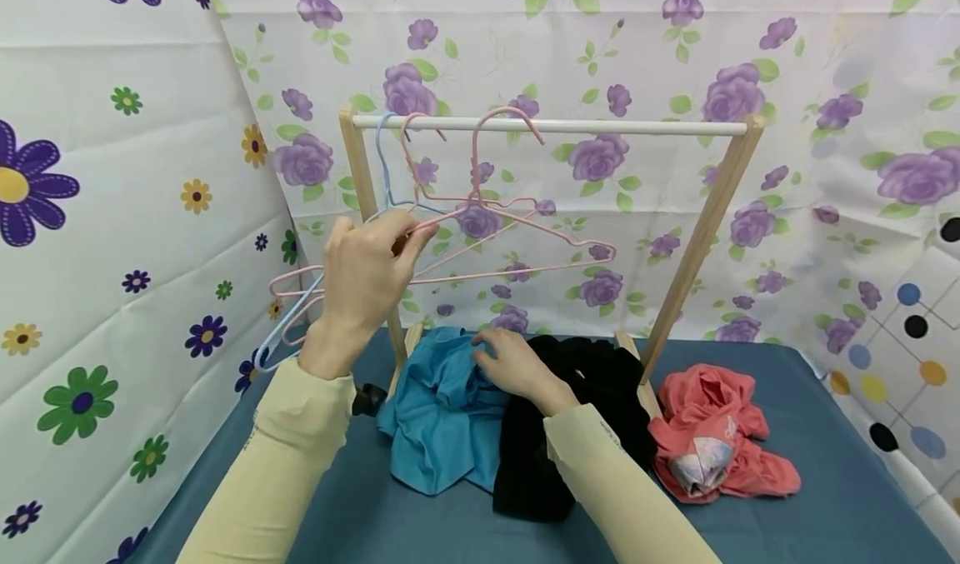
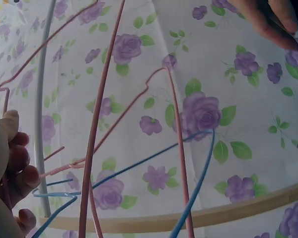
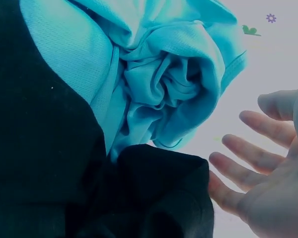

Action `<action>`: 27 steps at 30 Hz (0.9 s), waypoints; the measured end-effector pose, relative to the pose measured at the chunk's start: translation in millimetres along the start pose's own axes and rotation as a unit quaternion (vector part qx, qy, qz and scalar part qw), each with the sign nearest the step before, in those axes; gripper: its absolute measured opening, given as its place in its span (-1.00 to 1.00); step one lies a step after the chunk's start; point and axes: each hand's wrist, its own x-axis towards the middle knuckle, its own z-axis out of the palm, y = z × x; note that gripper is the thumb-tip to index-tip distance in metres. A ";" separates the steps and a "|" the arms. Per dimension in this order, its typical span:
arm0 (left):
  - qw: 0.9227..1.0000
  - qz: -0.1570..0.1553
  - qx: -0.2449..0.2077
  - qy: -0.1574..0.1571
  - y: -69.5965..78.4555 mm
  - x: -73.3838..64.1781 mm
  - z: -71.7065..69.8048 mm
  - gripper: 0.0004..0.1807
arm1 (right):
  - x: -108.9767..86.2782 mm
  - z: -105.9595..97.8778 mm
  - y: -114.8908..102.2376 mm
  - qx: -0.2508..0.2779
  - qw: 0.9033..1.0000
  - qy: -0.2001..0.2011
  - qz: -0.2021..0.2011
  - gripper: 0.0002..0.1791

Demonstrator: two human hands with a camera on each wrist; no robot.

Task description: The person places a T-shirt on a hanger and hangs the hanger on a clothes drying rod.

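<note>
At the left of the head view my left hand (image 1: 367, 277) pinches a pink wire hanger (image 1: 525, 272) by its shoulder. The hanger's hook is raised beside the white rod (image 1: 600, 127). Behind it, another pink hanger and a blue hanger (image 1: 383, 164) are hooked at the rod's left end. Lower down, my right hand (image 1: 519, 364) is held over a crumpled blue garment (image 1: 442, 418) and a black garment (image 1: 534, 472). Its fingers (image 3: 253, 153) are spread and grip nothing in the right wrist view, apart from the blue cloth.
Wooden posts (image 1: 701, 247) hold up the rod on both sides. To the right, a coral garment (image 1: 712, 422) with a pale print lies bunched on the blue-grey table cover (image 1: 832, 514). Flowered sheeting (image 1: 795, 181) hangs behind and on the left.
</note>
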 end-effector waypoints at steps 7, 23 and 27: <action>0.998 0.001 -0.067 -0.002 9.4 -5.8 -0.3 -0.80 | 19.5 6.3 4.0 0.054 0.996 0.051 0.047 -0.70; 0.980 -0.014 -0.199 0.011 52.4 -8.7 -8.9 -0.87 | 73.8 22.1 21.1 0.084 0.967 0.138 0.198 -0.86; 0.978 -0.033 -0.205 0.014 59.7 -13.5 -14.3 -0.88 | 85.6 23.9 32.4 0.089 0.964 0.119 0.220 -0.82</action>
